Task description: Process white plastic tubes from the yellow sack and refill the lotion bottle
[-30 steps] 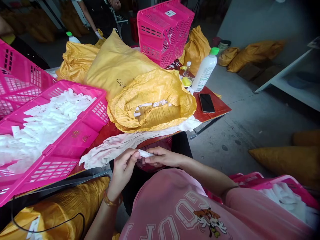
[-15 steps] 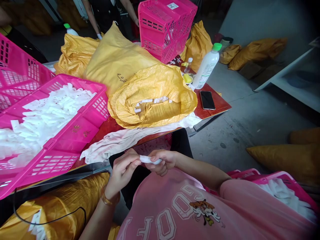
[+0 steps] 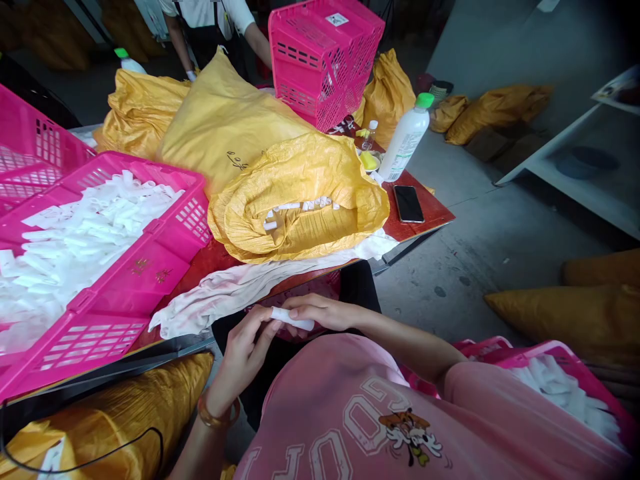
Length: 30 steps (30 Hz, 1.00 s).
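Note:
A small white plastic tube [image 3: 295, 320] lies between my two hands, low over my lap and in front of the table edge. My left hand [image 3: 253, 337] pinches its left end between thumb and fingers. Over the upper side and right part of the tube, my right hand [image 3: 320, 312] reaches with thumb and fingers, its lower fingers partly hidden. Just beyond, on the table, sits an open yellow woven sack [image 3: 320, 167] with several white tubes inside. To the left, a pink crate [image 3: 113, 290] holds a heap of similar white tubes [image 3: 95, 227].
A crumpled white cloth [image 3: 210, 300] lies along the table's front edge. A phone [image 3: 409, 203] and a green-capped bottle [image 3: 406, 143] are at the right. Behind the full sack [image 3: 220, 113] stands another pink crate [image 3: 320, 60], beside a co-worker. Another tube-filled crate [image 3: 595, 373] is at my right.
My right hand's fingers have shifted from a curled grip to lying flatter along the tube, which now shows more. The whole view has shifted slightly, and the co-worker's upper body shows more.

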Motion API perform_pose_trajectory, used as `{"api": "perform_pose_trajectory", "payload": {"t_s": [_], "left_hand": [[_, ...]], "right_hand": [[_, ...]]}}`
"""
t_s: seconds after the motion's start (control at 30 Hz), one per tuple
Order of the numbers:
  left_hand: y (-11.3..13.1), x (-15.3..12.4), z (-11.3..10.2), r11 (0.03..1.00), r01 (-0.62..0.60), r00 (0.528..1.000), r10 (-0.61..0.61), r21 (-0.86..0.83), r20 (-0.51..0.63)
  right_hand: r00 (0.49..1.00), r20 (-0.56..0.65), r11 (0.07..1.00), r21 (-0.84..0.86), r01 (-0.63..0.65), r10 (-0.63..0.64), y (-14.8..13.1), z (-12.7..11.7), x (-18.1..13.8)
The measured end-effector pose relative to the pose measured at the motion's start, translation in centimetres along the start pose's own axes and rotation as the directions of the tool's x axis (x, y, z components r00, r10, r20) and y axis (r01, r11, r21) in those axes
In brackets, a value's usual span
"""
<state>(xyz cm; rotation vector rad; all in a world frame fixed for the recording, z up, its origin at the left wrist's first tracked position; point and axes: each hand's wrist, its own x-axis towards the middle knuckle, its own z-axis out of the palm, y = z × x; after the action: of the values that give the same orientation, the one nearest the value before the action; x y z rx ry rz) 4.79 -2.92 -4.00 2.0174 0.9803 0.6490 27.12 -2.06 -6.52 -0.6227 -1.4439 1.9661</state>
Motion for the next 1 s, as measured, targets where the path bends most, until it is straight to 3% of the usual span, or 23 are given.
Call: {"api": "perform_pose_trajectory", "payload": {"t_s": [0.1, 0.2, 0.27, 0.33, 0.43, 0.5, 0.57, 0.67, 0.73, 0.83, 0.93, 1.0], "left_hand": [[0.1, 0.0, -0.6, 0.998, -0.017, 0.998, 0.014, 0.054, 0.055], [0.2, 0.0, -0.7, 0.999, -0.018, 0.994, 0.013, 0.047, 0.105], [0.1, 0.0, -0.6, 0.999, -0.025, 0.994, 0.02, 0.041, 0.111], [0.0, -0.1, -0.5, 0.999, -0.028, 0.993, 0.023, 0.036, 0.114], [-0.5, -0.3, -0.3, 0.999, -0.026, 0.996, 0.023, 0.036, 0.084], [-0.9, -0.7, 0.2, 0.998, -0.032, 0.999, 0.03, 0.059, 0.028], [-1.7, -1.0, 0.8, 0.997, -0.026, 1.0, 0.024, 0.079, 0.02], [-3.3, -1.1, 0.6, 0.995, -0.015, 0.993, 0.003, 0.095, 0.121], [-4.3, -0.6, -1.0, 0.989, 0.02, 0.997, -0.03, 0.143, 0.068], [-4.7, 0.0, -5.2, 0.97, 0.134, 0.979, -0.097, 0.205, -0.179], [-3.5, -0.4, -9.4, 0.961, 0.146, 0.967, -0.089, 0.233, -0.24], [-2.6, -0.6, -12.3, 0.953, 0.158, 0.96, -0.087, 0.258, -0.266]], "right_hand": [[0.99, -0.016, 0.871, -0.478, 0.114, -0.139, -1.4, -0.5, 0.2], [0.994, 0.022, 0.736, -0.671, 0.091, -0.104, -2.0, -0.4, 0.3], [0.998, -0.004, 0.728, -0.684, 0.043, -0.063, -1.8, -0.1, 0.5], [0.997, -0.054, 0.794, -0.607, 0.012, -0.057, -1.0, 0.2, 0.4], [0.996, -0.089, 0.948, -0.318, -0.007, -0.022, 0.1, 0.8, 0.0], [0.997, -0.07, 0.98, -0.197, -0.034, 0.02, 1.0, 1.1, -0.4], [0.994, -0.101, 0.957, -0.283, -0.066, 0.038, 2.3, 1.4, -0.8], [0.98, -0.192, 0.839, -0.524, -0.145, 0.049, 4.7, 1.1, -1.0], [0.968, -0.234, 0.749, -0.625, -0.22, 0.089, 5.7, 0.1, -0.9], [0.974, -0.216, 0.676, -0.708, -0.206, 0.072, 4.7, -2.7, -0.1], [0.965, -0.241, 0.652, -0.749, -0.115, -0.107, 1.7, -6.8, 3.0], [0.909, -0.362, 0.502, -0.836, -0.219, -0.207, 0.2, -9.7, 6.7]]}}
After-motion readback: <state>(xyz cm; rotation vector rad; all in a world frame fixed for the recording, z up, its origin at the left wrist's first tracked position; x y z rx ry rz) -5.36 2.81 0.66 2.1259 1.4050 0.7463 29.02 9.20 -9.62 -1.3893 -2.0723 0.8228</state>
